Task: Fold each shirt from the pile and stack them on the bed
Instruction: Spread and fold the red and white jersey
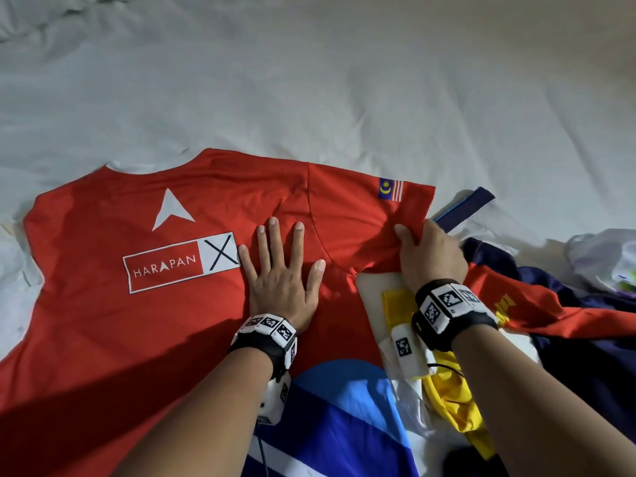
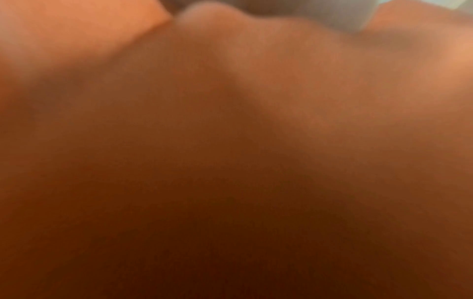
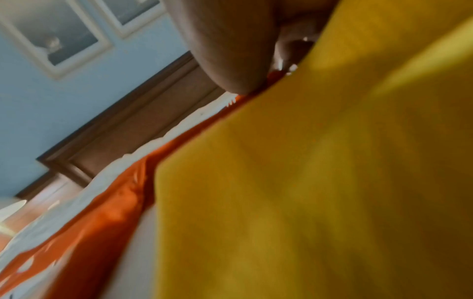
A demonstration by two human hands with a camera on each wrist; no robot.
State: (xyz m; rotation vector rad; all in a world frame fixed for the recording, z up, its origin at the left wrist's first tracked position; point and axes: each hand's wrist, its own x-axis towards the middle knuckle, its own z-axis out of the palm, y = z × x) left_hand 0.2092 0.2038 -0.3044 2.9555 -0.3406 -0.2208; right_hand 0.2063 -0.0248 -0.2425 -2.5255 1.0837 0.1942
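Note:
A red shirt [image 1: 103,304] with a white arrow and "HARAPAN" print lies spread flat on the white bed sheet [image 1: 309,98]. My left hand [image 1: 280,266] presses flat on it near the right armpit, fingers straight and spread. My right hand [image 1: 426,249] pinches the red right sleeve [image 1: 361,208], which carries a small flag patch, at its lower hem. The left wrist view is a close orange-brown blur. In the right wrist view my fingers [image 3: 230,50] sit above yellow cloth [image 3: 332,182] with the red shirt [image 3: 107,218] beside it.
The pile lies at the right and front: a yellow garment [image 1: 447,390], a blue and white one [image 1: 337,425], a dark navy one with red [image 1: 568,339], and a pale plastic bag [image 1: 605,259]. A wooden headboard [image 3: 128,131] and framed pictures [image 3: 58,36] show behind the bed.

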